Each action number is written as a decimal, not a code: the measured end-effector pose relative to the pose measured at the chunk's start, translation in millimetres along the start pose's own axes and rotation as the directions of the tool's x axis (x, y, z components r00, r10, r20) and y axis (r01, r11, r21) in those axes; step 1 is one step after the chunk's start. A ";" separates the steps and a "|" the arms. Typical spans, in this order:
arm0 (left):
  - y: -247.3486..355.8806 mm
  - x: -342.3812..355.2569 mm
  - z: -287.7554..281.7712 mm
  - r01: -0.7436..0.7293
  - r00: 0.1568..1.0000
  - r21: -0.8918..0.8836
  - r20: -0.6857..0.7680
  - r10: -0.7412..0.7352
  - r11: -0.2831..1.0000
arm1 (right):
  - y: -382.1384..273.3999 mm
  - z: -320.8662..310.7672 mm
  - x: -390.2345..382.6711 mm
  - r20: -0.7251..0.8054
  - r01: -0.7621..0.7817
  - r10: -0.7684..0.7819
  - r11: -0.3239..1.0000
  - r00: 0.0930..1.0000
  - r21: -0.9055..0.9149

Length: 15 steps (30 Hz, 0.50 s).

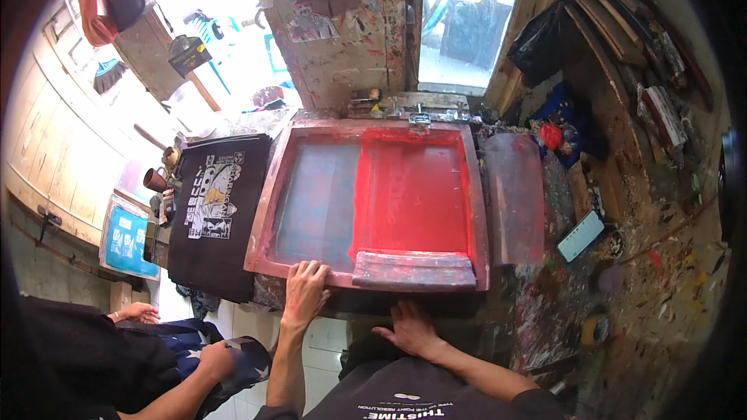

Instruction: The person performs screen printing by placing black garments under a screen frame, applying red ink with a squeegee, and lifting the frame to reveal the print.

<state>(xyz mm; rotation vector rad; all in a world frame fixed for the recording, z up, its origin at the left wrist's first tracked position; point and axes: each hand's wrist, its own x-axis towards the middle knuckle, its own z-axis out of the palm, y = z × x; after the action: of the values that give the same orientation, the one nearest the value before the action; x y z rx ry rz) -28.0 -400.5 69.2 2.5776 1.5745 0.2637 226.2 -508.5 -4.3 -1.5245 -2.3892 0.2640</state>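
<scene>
A wooden-framed printing screen (264,187) lies in front of me, its right half coated with red ink (412,194) and its left half a bluish-grey mesh. Along the near side of the red area rests a squeegee (416,271), which neither hand touches. The fingers of my left hand (305,289) curl over the near edge of the frame, left of the squeegee. Lower and to the right, my right hand (412,331) lies with its fingers apart at the near edge of a dark cloth (436,303) that shows beneath the screen. Metal hinge clamps (420,119) sit at the far edge.
A stack of black printed shirts (222,218) lies left of the screen. Another person's hand (218,359) holds dark blue cloth at lower left. To the right are a translucent sheet (515,198), a phone (580,236), a tape roll (595,330) and leaning boards (615,31).
</scene>
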 end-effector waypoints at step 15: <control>-24.6 -9.0 42.0 0.065 0.997 -0.254 0.057 -0.052 0.965 | -8.1 -27.1 -13.1 0.315 -0.096 0.055 0.988 0.947 0.119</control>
<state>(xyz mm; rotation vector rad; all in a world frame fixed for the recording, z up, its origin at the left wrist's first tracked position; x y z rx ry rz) -44.9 -397.4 22.8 2.3210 1.4875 0.3678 233.7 -523.8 21.7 -1.6159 -2.4859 0.7161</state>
